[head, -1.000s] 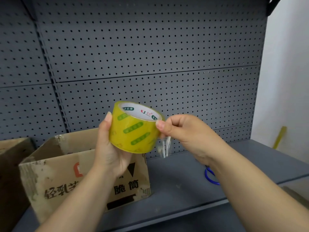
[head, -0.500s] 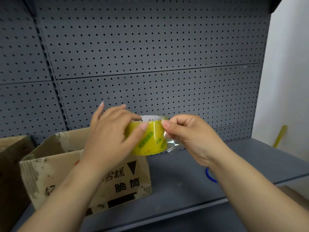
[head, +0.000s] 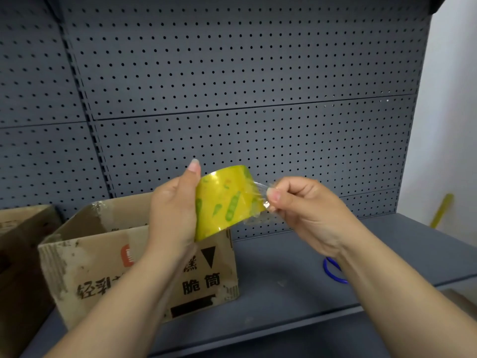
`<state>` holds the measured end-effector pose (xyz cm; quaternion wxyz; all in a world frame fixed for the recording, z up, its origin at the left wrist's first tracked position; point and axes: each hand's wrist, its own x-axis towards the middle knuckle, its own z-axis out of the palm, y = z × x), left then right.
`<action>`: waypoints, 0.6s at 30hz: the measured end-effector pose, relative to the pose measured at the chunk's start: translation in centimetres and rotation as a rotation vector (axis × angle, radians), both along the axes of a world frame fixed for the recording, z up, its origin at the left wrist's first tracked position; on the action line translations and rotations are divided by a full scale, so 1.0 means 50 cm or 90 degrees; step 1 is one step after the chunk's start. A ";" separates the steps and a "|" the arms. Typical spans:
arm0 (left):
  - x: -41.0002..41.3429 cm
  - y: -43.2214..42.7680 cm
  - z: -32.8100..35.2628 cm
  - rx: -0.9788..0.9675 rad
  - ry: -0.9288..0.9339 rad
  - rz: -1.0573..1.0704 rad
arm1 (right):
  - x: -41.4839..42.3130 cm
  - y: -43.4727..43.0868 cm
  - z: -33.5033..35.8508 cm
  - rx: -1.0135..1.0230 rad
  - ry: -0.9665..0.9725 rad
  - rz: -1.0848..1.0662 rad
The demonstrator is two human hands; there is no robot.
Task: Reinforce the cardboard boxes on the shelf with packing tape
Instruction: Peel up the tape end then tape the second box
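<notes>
Head view: the left hand (head: 173,213) grips the tape roll (head: 224,202) before the pegboard (head: 232,73), above the open cardboard box (head: 103,259) on the shelf (head: 284,293). The right hand (head: 307,210) pinches the clear free end (head: 260,188) between thumb and curled fingers. Best bet here is a straight, steady pull, keeping the strip flat so it can't fold onto itself. The left fingers behind the roll are hidden, a blue ring (head: 333,273) is half covered by the right arm (head: 387,293), and a second box (head: 20,228) is cut off at left.

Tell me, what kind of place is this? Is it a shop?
Probably a shop stockroom or storage area. The signs: a grey metal shelf with a perforated back panel, worn cardboard boxes standing on it, and a roll of yellow packing tape being unpeeled.
</notes>
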<state>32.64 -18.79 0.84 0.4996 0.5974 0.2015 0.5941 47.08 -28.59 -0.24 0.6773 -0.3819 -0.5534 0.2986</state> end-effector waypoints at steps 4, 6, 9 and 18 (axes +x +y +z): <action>0.009 0.004 -0.007 -0.122 -0.105 -0.094 | 0.023 -0.006 -0.004 0.005 0.030 0.083; 0.013 0.007 -0.013 -0.132 -0.114 -0.104 | 0.028 -0.002 -0.010 0.010 0.060 0.109; 0.014 0.009 -0.013 -0.162 -0.116 -0.134 | 0.033 -0.002 -0.014 0.029 0.135 0.173; 0.000 0.020 -0.007 -0.215 -0.162 -0.261 | 0.066 -0.019 -0.035 -0.025 0.162 0.263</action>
